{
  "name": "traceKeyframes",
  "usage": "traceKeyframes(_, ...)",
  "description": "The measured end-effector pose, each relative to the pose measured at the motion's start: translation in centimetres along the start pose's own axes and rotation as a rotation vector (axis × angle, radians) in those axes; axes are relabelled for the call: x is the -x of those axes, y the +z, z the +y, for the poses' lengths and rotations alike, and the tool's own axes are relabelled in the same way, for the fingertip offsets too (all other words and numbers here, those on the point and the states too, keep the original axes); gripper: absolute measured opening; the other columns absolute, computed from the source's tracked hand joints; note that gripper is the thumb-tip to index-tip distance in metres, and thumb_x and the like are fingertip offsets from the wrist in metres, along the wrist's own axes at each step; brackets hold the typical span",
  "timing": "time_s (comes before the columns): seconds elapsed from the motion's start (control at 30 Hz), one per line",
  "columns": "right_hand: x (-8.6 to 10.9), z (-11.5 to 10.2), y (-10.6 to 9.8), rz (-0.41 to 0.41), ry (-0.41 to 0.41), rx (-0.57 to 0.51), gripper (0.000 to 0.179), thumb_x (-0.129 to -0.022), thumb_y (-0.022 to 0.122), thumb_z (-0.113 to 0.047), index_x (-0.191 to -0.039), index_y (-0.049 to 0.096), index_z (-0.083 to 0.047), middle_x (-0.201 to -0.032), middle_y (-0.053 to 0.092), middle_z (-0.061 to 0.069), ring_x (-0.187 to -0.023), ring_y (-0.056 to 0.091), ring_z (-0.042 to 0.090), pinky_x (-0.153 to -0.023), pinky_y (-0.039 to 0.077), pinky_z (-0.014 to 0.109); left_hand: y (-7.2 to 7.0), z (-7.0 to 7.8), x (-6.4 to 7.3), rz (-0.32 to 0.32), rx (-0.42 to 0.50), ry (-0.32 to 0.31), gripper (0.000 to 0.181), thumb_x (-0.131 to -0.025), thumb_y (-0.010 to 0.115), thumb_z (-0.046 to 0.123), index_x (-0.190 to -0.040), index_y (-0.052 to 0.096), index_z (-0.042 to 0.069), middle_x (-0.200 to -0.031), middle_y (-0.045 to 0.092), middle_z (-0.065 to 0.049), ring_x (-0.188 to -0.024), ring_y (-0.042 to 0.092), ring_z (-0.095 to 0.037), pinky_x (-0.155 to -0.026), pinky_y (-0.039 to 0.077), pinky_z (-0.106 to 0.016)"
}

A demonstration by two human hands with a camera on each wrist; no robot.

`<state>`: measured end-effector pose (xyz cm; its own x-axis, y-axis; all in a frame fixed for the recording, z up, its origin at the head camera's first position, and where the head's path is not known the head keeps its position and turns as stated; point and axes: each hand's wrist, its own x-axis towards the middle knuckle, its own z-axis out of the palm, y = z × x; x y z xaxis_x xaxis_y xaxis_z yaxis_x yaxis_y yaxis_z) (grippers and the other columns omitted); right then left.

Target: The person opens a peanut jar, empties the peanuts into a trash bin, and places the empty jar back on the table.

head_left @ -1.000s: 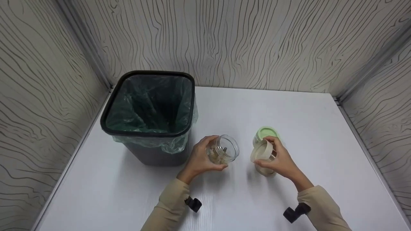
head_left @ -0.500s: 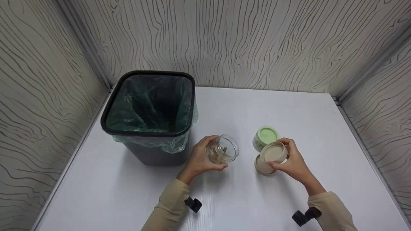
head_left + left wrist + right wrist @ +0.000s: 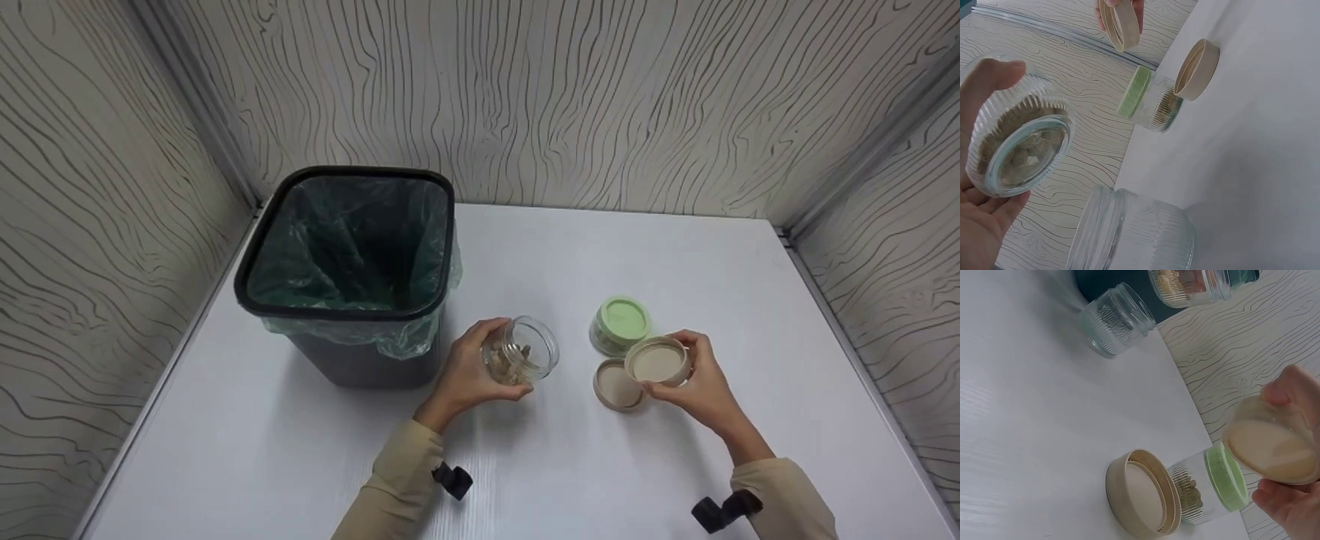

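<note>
Pretty glossy, ribbed glass is seen on the held jar (image 3: 1023, 128); smooth, matt plastic-looking stuff is used for the beige lids (image 3: 658, 362) and green lid (image 3: 624, 319) around 4 o'clock. At 9 o'clock, a dull plastic bin (image 3: 341, 366) is lined with shiny, crinkly film (image 3: 405, 342).

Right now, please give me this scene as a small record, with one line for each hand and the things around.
Left hand: grips a glass jar with brownish pieces inside
Right hand: holds a beige lid above the table
Open jar: clear glass, stands on the table
Green-lidded jar: closed, pieces inside
Second beige lid: on the table, hollow side up, beside the green-lidded jar
Bin: dark, lined with a green bag
</note>
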<state>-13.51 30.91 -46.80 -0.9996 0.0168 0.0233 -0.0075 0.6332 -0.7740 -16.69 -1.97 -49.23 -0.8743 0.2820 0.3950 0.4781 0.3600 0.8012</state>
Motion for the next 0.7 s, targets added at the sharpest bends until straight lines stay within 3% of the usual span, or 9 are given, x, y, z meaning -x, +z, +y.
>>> traceKeyframes(0.13, -0.1, 0.7, -0.1, -0.014, 0.035, -0.037, 0.084, -0.072, 0.081, -0.007, -0.134, 0.026, 0.005, -0.137, 0.043, 0.022, -0.112, 0.035, -0.006, -0.109, 0.035, 0.053, 0.1, -0.2, 0.1, 0.002, 0.006, 0.009, 0.085, -0.055, 0.092, 0.027, -0.128, 0.054, 0.005, -0.124, 0.064, -0.01, -0.116, 0.061, -0.022, -0.102, 0.052, -0.036)
traceKeyframes(0.23, -0.2, 1.3, -0.1, -0.009, 0.06, -0.025, 0.083, -0.072, 0.08, -0.008, -0.134, 0.026, 0.005, -0.136, 0.043, 0.02, -0.113, 0.035, -0.005, -0.11, 0.036, 0.029, 0.1, -0.3, 0.1, 0.006, 0.005, 0.015, 0.084, -0.055, 0.092, 0.027, -0.128, 0.054, 0.005, -0.123, 0.064, -0.01, -0.116, 0.061, -0.022, -0.102, 0.052, -0.035)
traceKeyframes(0.3, -0.2, 1.6, -0.1, -0.004, 0.074, -0.01, 0.083, -0.072, 0.08, -0.009, -0.134, 0.026, 0.004, -0.136, 0.043, 0.019, -0.113, 0.034, -0.005, -0.101, 0.033, 0.011, 0.1, -0.3, 0.1, 0.008, 0.007, 0.012, 0.084, -0.055, 0.092, 0.028, -0.127, 0.055, 0.005, -0.123, 0.064, -0.01, -0.116, 0.061, -0.022, -0.102, 0.052, -0.035)
traceKeyframes(0.37, -0.3, 1.9, -0.1, -0.004, 0.085, -0.001, 0.083, -0.073, 0.08, -0.01, -0.134, 0.026, 0.004, -0.135, 0.043, 0.018, -0.117, 0.037, 0.002, -0.092, 0.029, 0.002, 0.1, -0.2, 0.1, 0.01, 0.006, 0.013, 0.084, -0.055, 0.092, 0.028, -0.127, 0.055, 0.005, -0.123, 0.064, -0.01, -0.116, 0.062, -0.022, -0.102, 0.052, -0.035)
traceKeyframes(0.5, -0.3, 2.3, -0.2, -0.014, 0.106, -0.012, 0.084, -0.073, 0.08, -0.009, -0.134, 0.024, 0.004, -0.137, 0.04, 0.02, -0.127, 0.037, 0.024, -0.096, 0.028, 0.01, 0.0, -0.3, 0.2, 0.011, 0.008, 0.009, 0.085, -0.055, 0.092, 0.029, -0.127, 0.055, 0.005, -0.123, 0.064, -0.01, -0.116, 0.062, -0.022, -0.102, 0.052, -0.036)
traceKeyframes(0.7, -0.5, 3.2, -0.1, -0.016, 0.133, -0.061, 0.085, -0.075, 0.078, -0.008, -0.136, 0.019, 0.006, -0.14, 0.034, 0.025, -0.136, 0.03, 0.038, -0.113, 0.028, 0.047, 0.1, -0.4, 0.2, 0.014, 0.013, 0.009, 0.085, -0.055, 0.092, 0.028, -0.127, 0.055, 0.005, -0.123, 0.064, -0.01, -0.117, 0.061, -0.023, -0.102, 0.052, -0.035)
